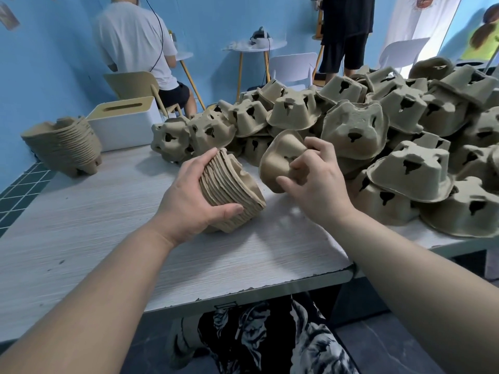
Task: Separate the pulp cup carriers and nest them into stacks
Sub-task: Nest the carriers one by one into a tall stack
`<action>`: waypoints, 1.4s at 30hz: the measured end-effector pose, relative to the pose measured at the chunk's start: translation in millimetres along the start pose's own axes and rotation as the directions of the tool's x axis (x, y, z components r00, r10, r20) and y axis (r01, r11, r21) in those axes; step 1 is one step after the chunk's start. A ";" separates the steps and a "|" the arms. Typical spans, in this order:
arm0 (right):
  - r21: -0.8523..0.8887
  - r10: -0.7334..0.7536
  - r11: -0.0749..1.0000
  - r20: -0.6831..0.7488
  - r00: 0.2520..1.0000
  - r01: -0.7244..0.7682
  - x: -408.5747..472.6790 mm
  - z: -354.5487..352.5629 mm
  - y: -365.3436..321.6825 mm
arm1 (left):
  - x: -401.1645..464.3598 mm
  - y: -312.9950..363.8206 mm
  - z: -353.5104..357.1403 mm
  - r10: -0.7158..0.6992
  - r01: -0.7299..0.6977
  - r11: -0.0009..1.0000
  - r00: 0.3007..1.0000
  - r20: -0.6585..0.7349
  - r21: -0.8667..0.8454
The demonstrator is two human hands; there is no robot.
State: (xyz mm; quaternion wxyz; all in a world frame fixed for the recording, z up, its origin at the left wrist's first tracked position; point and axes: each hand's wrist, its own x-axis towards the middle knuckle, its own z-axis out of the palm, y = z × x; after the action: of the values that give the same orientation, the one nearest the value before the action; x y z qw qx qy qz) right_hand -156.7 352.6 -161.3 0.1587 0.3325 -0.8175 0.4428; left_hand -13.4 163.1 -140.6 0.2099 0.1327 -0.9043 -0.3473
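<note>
Head camera looks down at a pale wooden table [81, 225], where the left hand [189, 201] has its fingers and thumb curled around a nested stack [232, 190] of pulp carriers, tilted on its side near the table's middle. The right hand [310, 179] pinches a single carrier [280, 157] with curled fingers, just beside the open end of that stack. Behind it lies a big loose pile [378, 125], and a finished stack [63, 144] stands far left beside a white box [124, 122].
</note>
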 end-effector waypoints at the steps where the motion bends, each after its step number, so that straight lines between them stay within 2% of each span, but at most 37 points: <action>1: 0.006 0.009 1.000 0.003 1.000 -0.009 -1.9 0.9 0.4 | -0.2 -0.1 0.1 0.000 0.000 1.000 1.000 -0.001 -0.003; 5: -0.081 0.032 0.996 -0.030 0.999 -0.035 -9.2 -1.5 2.4 | 0.1 -0.4 0.5 -0.004 0.004 1.000 1.000 -0.007 -0.004; 8: -0.163 -0.022 0.987 -0.070 0.997 0.010 -13.4 -8.7 2.2 | 0.8 -0.5 1.1 -0.001 0.001 1.000 1.000 -0.007 0.004; 11: -0.162 0.007 0.987 0.039 0.999 -0.001 -17.1 -17.4 0.4 | 0.2 0.2 0.9 -0.001 0.001 1.000 1.000 -0.005 0.003; 14: -0.275 0.037 0.961 0.217 0.975 0.025 -18.1 -21.7 -2.1 | -1.0 1.2 0.9 0.002 -0.002 1.000 1.000 -0.009 0.008; 16: -0.295 0.022 0.954 0.254 0.967 0.056 -16.7 -21.4 -4.2 | -1.7 2.0 0.9 0.002 -0.002 1.000 1.000 -0.008 0.015; 19: -0.288 -0.019 0.955 0.200 0.980 0.077 -13.0 -19.6 -4.4 | -2.2 2.5 1.2 0.007 -0.007 1.000 1.000 -0.007 0.028; 25: -0.352 -0.202 0.912 0.065 0.977 0.212 -11.2 -13.5 11.0 | -2.2 1.6 0.4 0.009 -0.009 1.000 1.000 -0.009 0.017; 29: -0.338 -0.249 0.917 -0.068 0.966 0.213 -9.3 -12.3 7.5 | -1.4 1.0 0.8 0.011 -0.011 1.000 1.000 -0.015 0.021; 32: -0.202 -0.190 0.966 -0.118 0.975 0.163 -5.7 -10.3 -4.1 | -1.0 0.5 0.4 0.020 -0.019 0.999 1.000 -0.016 0.028; 36: -0.063 -0.127 0.991 -0.084 0.988 0.122 -2.6 -3.4 -17.5 | -0.9 1.6 -0.6 0.015 -0.015 1.000 1.000 -0.010 0.018; 42: -0.108 -0.222 0.968 0.039 0.974 0.225 -8.6 10.9 -25.8 | -0.3 -2.6 -0.3 0.015 -0.015 1.000 1.000 -0.022 0.020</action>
State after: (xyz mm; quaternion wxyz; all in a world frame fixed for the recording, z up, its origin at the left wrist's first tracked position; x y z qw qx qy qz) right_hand -132.4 337.1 -156.1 0.2150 0.4191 -0.8004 0.3708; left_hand -12.8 161.2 -142.2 0.2213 0.1319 -0.9063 -0.3350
